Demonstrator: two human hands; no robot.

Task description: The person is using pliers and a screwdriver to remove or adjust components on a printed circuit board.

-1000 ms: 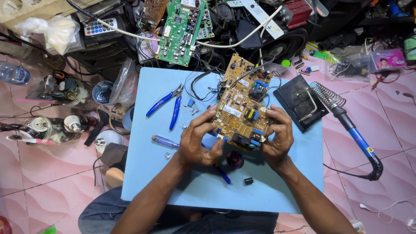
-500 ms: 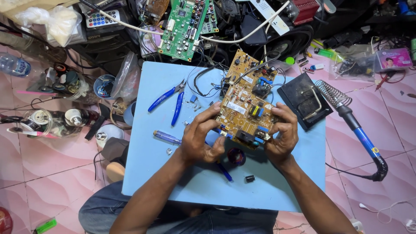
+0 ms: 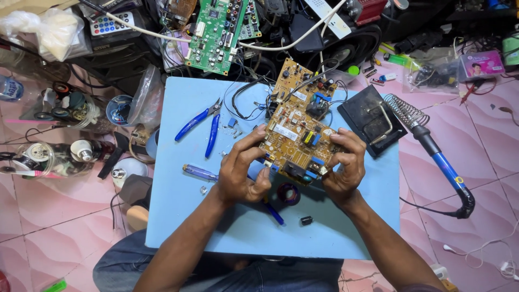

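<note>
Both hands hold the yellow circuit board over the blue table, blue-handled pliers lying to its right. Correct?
Not quite. In the head view the pliers lie to the left of the yellow circuit board, not its right. Both the left hand and right hand do hold it over the blue table.

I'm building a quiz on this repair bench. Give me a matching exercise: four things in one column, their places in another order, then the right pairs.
Things:
1. yellow circuit board
2. blue-handled pliers
3. soldering iron
4. green circuit board

Places:
A. lying on the blue table top, beyond the left hand
B. among the clutter beyond the table's far edge
C. held between the left hand and the right hand
D. in a coiled wire stand, off the table's right edge

Pairs: 1-C, 2-A, 3-D, 4-B
</note>
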